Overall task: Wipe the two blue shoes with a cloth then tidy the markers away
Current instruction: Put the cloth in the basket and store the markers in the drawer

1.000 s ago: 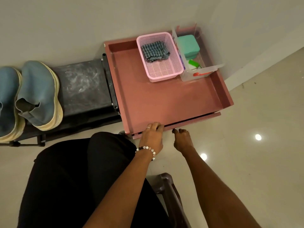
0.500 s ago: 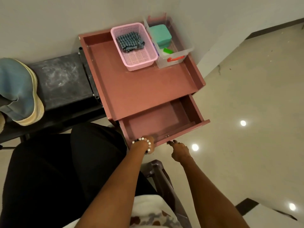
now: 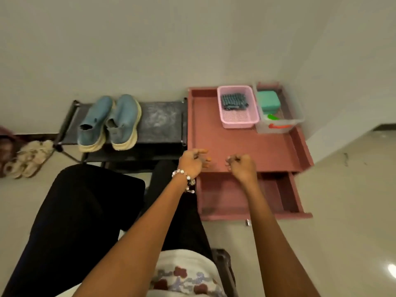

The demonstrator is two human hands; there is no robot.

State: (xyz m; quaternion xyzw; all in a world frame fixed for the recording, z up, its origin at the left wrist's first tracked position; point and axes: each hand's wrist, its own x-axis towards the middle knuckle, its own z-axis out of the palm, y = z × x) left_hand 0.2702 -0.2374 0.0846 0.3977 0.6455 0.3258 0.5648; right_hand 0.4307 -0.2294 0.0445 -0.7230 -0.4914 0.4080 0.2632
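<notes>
A black rack (image 3: 162,121) stands against the pale wall (image 3: 150,39), its dusty top shelf partly bare. Beige sandals (image 3: 27,157) lie on the glossy floor (image 3: 353,189) to its left. A teal box (image 3: 268,101) sits at the back of a clear tub (image 3: 297,116). Near the bottom edge, a dark chair frame (image 3: 225,266) shows beside black trousers (image 3: 81,211) and a floral shirt (image 3: 182,275)

Two shoes (image 3: 109,123) side by side on rack (image 3: 160,123), left of table (image 3: 242,146). Basket (image 3: 237,107) holding cloth (image 3: 234,101) at table's back; box (image 3: 278,110) to its right. Open drawer (image 3: 246,196) in front.
</notes>
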